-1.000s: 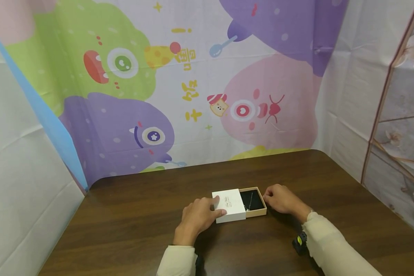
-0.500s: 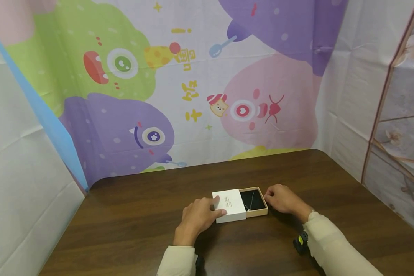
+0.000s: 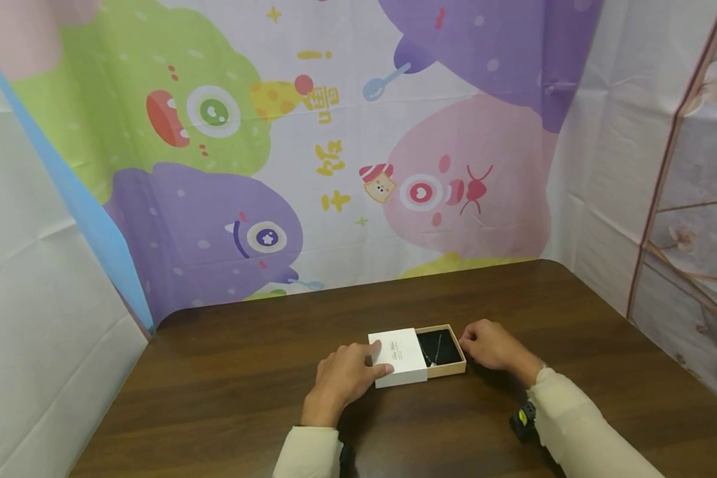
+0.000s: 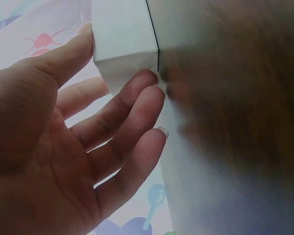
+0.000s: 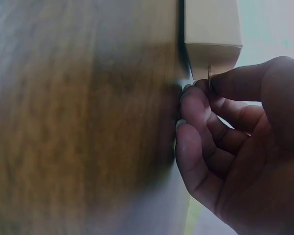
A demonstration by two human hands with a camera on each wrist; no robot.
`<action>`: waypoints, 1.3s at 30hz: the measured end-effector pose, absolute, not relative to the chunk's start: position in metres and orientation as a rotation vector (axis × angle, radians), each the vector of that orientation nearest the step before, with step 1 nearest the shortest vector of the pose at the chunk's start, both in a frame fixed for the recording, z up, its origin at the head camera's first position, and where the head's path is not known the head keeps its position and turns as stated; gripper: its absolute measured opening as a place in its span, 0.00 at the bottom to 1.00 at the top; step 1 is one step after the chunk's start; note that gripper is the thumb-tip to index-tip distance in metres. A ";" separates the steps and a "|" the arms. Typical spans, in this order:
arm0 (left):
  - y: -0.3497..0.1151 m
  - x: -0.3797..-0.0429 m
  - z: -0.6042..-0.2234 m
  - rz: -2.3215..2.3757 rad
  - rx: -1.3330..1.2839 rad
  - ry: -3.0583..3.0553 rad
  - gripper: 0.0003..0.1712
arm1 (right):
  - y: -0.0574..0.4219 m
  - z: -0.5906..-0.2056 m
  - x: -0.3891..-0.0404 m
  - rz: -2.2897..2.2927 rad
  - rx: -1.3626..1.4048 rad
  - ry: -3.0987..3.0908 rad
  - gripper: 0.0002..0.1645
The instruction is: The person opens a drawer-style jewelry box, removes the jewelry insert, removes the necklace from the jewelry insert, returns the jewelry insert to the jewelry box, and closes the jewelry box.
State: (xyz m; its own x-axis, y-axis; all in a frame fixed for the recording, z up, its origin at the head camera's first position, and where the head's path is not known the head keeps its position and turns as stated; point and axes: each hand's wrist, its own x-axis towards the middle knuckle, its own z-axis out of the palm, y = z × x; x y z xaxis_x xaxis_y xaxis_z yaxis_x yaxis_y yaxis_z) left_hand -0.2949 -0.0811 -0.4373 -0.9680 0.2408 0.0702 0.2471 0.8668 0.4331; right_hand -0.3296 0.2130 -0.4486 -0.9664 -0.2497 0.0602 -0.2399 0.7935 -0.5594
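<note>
A white jewelry box sleeve [image 3: 407, 375] with dark lettering lies on the table, its tan drawer [image 3: 449, 370] partly out on the right. Inside the drawer a thin silver necklace [image 3: 434, 362] rests on a black pad [image 3: 446, 345]. My left hand [image 3: 342, 377] holds the sleeve at its left end, the thumb [image 4: 76, 56] along one edge and fingertips against the end face. At the drawer's right end, my right hand [image 3: 491, 345] pinches a small pull tab [image 5: 210, 73] between thumb and forefinger; the other fingers are curled beneath.
The brown wooden table [image 3: 233, 372] runs back to a cartoon-printed curtain [image 3: 340, 259]. Pale cloth [image 3: 30, 332] hangs on the left, and a flower-printed cloth [image 3: 693, 265] on the right. A black wrist device [image 3: 522, 421] sits at the right sleeve.
The drawer has slid slightly further right out of the sleeve, with my right hand moving along with it. More of the necklace shows. My left hand keeps its place on the sleeve.
</note>
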 end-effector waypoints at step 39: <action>-0.080 -0.295 -0.437 -0.715 -0.389 -3.028 0.34 | 0.219 -0.450 -0.329 -0.938 -0.392 2.942 0.11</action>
State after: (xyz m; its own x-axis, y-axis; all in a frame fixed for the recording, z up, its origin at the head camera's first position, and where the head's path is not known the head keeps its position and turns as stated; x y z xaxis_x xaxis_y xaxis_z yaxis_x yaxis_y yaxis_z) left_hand -0.2951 -0.0800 -0.4371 -0.9692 0.2383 0.0628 0.2413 0.8652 0.4395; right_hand -0.3289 0.2192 -0.4501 -0.9679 -0.2465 0.0488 -0.2293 0.7868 -0.5730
